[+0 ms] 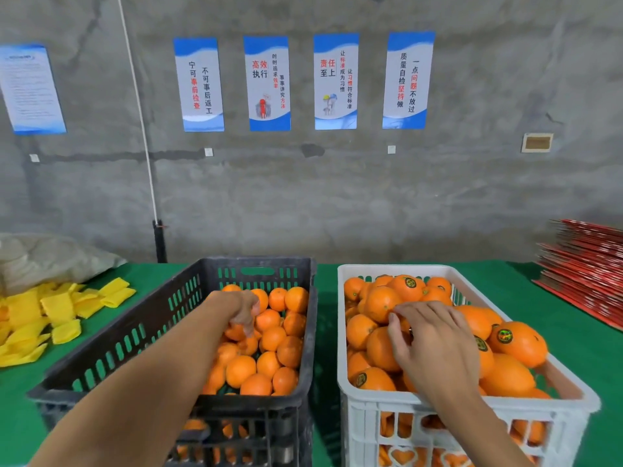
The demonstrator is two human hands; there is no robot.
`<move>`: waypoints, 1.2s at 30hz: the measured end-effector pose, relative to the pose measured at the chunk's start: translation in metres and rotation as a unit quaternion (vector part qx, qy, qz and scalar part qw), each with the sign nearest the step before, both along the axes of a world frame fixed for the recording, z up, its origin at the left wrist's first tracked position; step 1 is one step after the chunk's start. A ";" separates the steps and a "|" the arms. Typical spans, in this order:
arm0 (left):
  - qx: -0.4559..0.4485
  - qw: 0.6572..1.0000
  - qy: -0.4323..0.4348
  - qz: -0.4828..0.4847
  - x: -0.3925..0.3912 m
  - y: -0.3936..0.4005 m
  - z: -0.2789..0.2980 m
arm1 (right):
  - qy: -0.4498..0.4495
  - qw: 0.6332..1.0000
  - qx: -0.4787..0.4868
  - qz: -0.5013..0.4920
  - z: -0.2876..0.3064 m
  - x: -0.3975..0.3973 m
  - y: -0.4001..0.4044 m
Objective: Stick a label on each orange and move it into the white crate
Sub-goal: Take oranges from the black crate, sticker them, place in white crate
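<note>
While the white crate (357, 396) on the right is heaped above its rim with labelled oranges (519, 343), the black crate (135, 332) beside it holds the unlabelled oranges (266, 362). With loosely spread fingers gripping nothing, the right hand (428, 342) rests on the heap, so a nudge could roll fruit over the rim. Whether the left hand (244, 310), reaching into the black crate with fingers curled down, has caught an orange, I cannot tell.

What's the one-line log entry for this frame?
left hand: reaching into black crate | right hand: over oranges in white crate
</note>
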State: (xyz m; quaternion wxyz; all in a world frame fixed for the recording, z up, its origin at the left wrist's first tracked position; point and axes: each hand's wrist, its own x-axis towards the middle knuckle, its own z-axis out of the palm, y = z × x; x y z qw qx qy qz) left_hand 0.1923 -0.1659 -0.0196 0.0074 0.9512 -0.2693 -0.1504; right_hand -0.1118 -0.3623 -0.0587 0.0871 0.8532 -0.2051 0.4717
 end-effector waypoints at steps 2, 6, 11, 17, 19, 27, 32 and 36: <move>-0.071 0.995 -0.046 -0.044 -0.017 0.010 0.025 | -0.005 1.000 0.002 0.006 0.001 -0.001 0.002; -0.247 0.956 -0.122 -0.105 -0.070 0.032 0.042 | -0.020 0.996 0.010 0.083 0.007 -0.005 0.019; -0.439 0.852 -0.178 -0.221 -0.177 0.042 0.026 | -0.098 0.923 0.225 0.298 0.011 -0.005 0.100; -0.531 0.781 -0.221 -0.244 -0.261 0.052 -0.041 | -0.142 0.821 0.424 0.355 -0.019 -0.039 0.135; -0.535 0.787 -0.191 -0.241 -0.274 0.055 -0.074 | -0.131 0.808 0.450 0.357 -0.043 -0.055 0.134; -0.512 0.851 0.055 -0.104 -0.293 0.074 -0.203 | 0.060 0.799 0.498 0.331 -0.150 -0.087 0.136; -0.550 0.828 0.105 -0.011 -0.302 0.097 -0.244 | 0.191 0.836 0.412 0.310 -0.191 -0.095 0.133; -0.618 0.767 0.158 0.071 -0.305 0.101 -0.248 | 0.316 0.836 0.304 0.329 -0.201 -0.095 0.129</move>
